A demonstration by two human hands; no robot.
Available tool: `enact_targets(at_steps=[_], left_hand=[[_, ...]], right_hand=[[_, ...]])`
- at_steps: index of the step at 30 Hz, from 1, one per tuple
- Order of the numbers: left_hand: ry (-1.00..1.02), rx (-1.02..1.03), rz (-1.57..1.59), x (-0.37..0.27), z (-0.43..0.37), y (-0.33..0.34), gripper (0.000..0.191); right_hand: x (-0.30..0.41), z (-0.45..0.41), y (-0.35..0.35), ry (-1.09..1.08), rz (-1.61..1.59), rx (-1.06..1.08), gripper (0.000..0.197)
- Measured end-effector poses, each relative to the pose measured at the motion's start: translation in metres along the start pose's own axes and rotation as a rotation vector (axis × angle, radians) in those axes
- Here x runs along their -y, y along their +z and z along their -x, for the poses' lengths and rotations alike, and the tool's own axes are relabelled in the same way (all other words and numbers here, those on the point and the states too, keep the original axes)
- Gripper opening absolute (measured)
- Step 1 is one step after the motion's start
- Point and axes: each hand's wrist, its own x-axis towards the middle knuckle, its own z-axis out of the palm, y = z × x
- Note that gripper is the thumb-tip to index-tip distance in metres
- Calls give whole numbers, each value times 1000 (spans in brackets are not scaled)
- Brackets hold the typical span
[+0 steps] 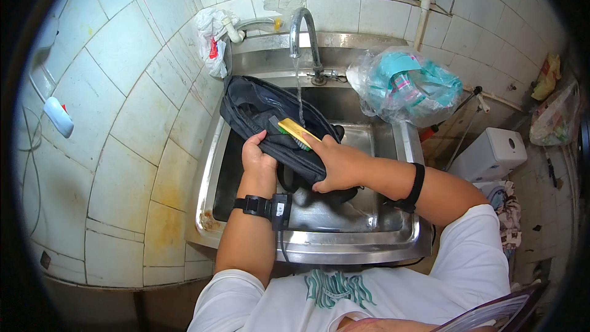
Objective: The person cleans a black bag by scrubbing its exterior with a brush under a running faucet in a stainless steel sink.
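A dark fabric bag (244,110), unzipped and gaping, is held at a slant over the stainless steel sink (322,244). My left hand (259,154) grips its near rim, thumb on top. In my right hand (343,163) is a yellow-backed scrubbing brush (292,128) with green and pale bristles, turned towards the bag's opening. The thumb of that hand lies at the bag's right end. From the curved metal faucet (295,32) a stream of water (299,87) falls into the open bag. The bag's underside and part of its strap are hidden.
A clear plastic bag with turquoise contents (410,85) sits on the sink's back right corner. A white plastic bag (213,41) hangs at the back left by a pipe. Tiled wall (138,161) closes the left side. A white bin (491,154) stands right of the sink.
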Motion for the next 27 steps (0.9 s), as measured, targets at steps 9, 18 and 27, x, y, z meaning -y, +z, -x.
enact_targets(at_steps=[9,18,27], left_hand=[[794,-398,-1136,21,33,26,95],[-127,142,-739,38,43,12,88],[-258,150,-419,54,32,6,44]], right_hand=[[-32,-54,4,3,-192,-394,82],[-17,-58,10,-43,-366,-443,77],[-23,-54,9,-30,-284,-275,67]])
